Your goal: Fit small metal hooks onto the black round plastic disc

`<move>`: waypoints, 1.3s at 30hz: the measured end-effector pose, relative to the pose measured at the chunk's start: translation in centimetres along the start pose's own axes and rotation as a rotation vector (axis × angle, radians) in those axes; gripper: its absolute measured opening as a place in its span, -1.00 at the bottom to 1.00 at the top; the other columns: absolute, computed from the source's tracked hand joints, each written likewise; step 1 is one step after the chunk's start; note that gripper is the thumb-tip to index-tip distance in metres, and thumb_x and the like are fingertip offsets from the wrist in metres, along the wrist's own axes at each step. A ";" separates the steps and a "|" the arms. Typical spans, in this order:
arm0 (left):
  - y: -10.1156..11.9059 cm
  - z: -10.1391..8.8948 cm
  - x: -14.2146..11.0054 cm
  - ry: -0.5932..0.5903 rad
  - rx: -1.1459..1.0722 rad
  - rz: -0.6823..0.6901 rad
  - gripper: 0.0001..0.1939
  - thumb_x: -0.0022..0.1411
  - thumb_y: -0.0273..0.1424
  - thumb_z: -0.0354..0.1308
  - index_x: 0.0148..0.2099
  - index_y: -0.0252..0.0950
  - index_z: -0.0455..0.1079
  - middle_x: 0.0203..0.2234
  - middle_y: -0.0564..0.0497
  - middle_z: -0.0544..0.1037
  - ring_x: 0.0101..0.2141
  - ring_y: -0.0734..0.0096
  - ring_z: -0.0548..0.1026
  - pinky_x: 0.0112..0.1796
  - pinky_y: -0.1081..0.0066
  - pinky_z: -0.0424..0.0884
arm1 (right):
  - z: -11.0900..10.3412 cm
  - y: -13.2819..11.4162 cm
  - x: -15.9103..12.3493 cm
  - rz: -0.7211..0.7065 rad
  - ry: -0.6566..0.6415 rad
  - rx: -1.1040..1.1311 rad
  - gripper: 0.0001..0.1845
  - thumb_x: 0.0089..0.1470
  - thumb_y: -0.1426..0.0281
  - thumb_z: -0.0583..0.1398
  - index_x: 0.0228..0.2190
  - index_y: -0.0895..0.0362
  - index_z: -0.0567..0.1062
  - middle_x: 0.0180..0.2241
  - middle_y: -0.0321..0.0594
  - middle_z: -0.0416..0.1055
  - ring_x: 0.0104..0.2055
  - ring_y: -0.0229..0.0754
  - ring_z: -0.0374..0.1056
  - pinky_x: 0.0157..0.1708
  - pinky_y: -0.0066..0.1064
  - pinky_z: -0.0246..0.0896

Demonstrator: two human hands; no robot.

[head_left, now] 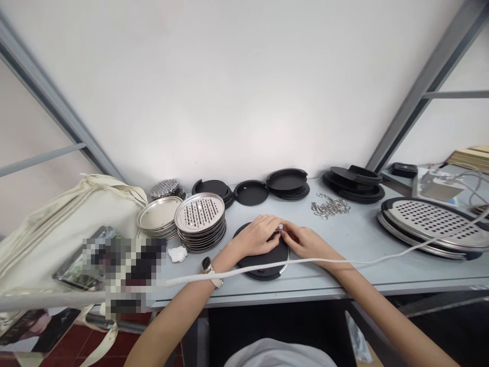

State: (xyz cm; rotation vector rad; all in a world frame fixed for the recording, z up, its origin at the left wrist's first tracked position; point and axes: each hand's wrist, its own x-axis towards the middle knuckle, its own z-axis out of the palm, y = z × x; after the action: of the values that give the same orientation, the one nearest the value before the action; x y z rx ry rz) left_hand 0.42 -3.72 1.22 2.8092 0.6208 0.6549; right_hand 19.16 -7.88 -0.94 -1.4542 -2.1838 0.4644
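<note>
A round black disc lies flat on the table before me, with a thin silver rim showing along its right side. Both hands meet over its far right edge. My left hand rests across the disc, fingers bent in at a small shiny metal piece. From the other side my right hand pinches at this same piece, thumb and fingertips together. The fingers cover most of it, so its kind cannot be made out. Right of the hands lies a heap of small silver metal clips.
Left stand stacked metal grater plates, plain metal discs and a crumpled tissue. Black round holders line the back. Large oval graters lie right. A white cable crosses in front of my forearms. A cream bag sits far left.
</note>
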 end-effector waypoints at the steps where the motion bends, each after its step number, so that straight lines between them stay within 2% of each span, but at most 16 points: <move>1: 0.0 0.0 0.0 -0.001 0.002 0.001 -0.79 0.28 -0.48 -0.09 -0.04 -0.31 0.21 -0.17 -0.10 0.42 -0.12 0.26 0.38 -0.06 0.24 0.29 | 0.0 0.0 0.0 0.004 0.001 0.005 -0.68 0.24 0.23 -0.09 -0.12 0.09 0.33 -0.48 -0.24 0.46 -0.50 -0.15 0.38 -0.48 -0.44 0.11; 4: 0.0 0.1 0.0 -0.002 0.008 0.008 -0.78 0.29 -0.50 -0.13 -0.04 -0.32 0.21 -0.16 -0.11 0.42 -0.11 0.27 0.38 -0.05 0.25 0.28 | 0.2 0.2 0.0 0.004 0.001 0.018 -0.68 0.26 0.22 -0.12 -0.14 0.09 0.31 -0.49 -0.24 0.45 -0.49 -0.14 0.38 -0.47 -0.43 0.11; 9: -0.1 0.1 0.0 0.017 -0.032 -0.006 -0.77 0.24 -0.56 -0.10 -0.06 -0.31 0.22 -0.16 -0.08 0.41 -0.12 0.30 0.37 -0.05 0.29 0.28 | 0.4 0.4 0.0 -0.013 -0.005 0.032 -0.76 0.25 0.26 -0.10 -0.20 0.08 0.27 -0.50 -0.27 0.42 -0.50 -0.16 0.36 -0.46 -0.43 0.11; 16: -0.5 0.2 0.2 0.092 -0.156 -0.120 -0.88 0.25 -0.52 -0.06 -0.19 -0.30 0.27 -0.29 0.00 0.41 -0.23 0.38 0.37 -0.15 0.37 0.31 | 0.3 0.2 0.1 -0.012 0.011 0.088 -0.88 0.21 0.30 -0.08 -0.34 0.05 0.18 -0.58 -0.35 0.31 -0.57 -0.21 0.25 -0.53 -0.47 0.04; 24: -0.7 0.2 0.3 0.082 -0.256 -0.170 -0.88 0.28 -0.44 -0.03 -0.26 -0.30 0.32 -0.36 0.02 0.40 -0.27 0.40 0.36 -0.20 0.41 0.30 | 0.4 0.4 0.1 -0.026 0.028 0.097 -0.95 0.19 0.35 -0.08 -0.32 0.05 0.12 -0.59 -0.41 0.19 -0.59 -0.24 0.17 -0.52 -0.48 0.02; 30: -0.9 0.3 0.3 0.085 -0.228 -0.156 -0.87 0.30 -0.43 -0.04 -0.30 -0.29 0.30 -0.39 0.03 0.37 -0.29 0.40 0.34 -0.20 0.41 0.29 | 0.3 0.3 0.0 -0.023 0.051 0.115 -0.97 0.18 0.37 -0.07 -0.30 0.06 0.13 -0.61 -0.43 0.15 -0.60 -0.24 0.15 -0.53 -0.49 -0.01; 39: -0.8 0.1 0.2 0.113 -0.213 -0.106 -0.84 0.35 -0.45 -0.10 -0.19 -0.29 0.31 -0.28 -0.01 0.37 -0.19 0.39 0.35 -0.10 0.38 0.29 | 0.2 0.2 0.0 -0.012 0.096 0.056 -0.96 0.11 0.43 -0.03 -0.33 0.06 0.18 -0.62 -0.41 0.20 -0.61 -0.25 0.15 -0.53 -0.50 0.00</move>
State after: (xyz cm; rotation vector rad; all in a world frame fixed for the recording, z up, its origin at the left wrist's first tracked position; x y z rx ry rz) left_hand 0.38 -2.94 1.00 2.5387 0.6712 0.8124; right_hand 19.22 -7.77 -1.18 -1.4040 -2.0865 0.4392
